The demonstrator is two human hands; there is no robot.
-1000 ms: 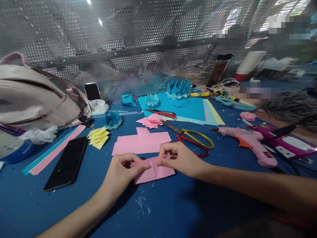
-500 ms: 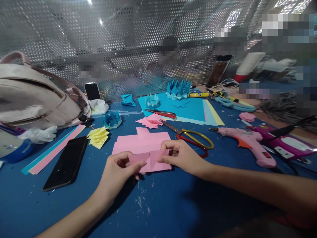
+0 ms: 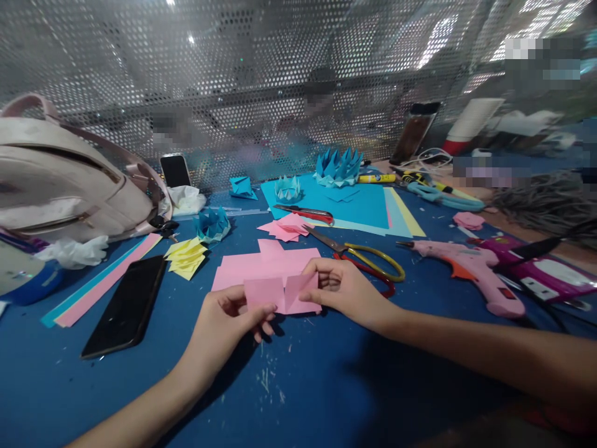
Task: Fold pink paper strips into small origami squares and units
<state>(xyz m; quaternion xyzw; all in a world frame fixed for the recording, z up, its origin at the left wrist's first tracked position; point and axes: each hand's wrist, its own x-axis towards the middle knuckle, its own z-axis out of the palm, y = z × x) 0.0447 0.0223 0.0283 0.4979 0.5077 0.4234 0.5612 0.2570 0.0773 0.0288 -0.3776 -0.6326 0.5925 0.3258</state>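
Between the left hand (image 3: 228, 320) and right hand (image 3: 342, 287), a creased pink paper square (image 3: 281, 292) is pinched by its side edges — lifted just off the blue desk (image 3: 303, 386), seemingly to open its folds. Behind lie flat pink paper sheets (image 3: 268, 266) and yellow-handled scissors (image 3: 359, 256).

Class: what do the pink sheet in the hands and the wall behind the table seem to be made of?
Pink sheet: thin matte paper, it holds sharp creases.
Wall: probably perforated sheet metal, grey and shiny, with rows of small round holes.
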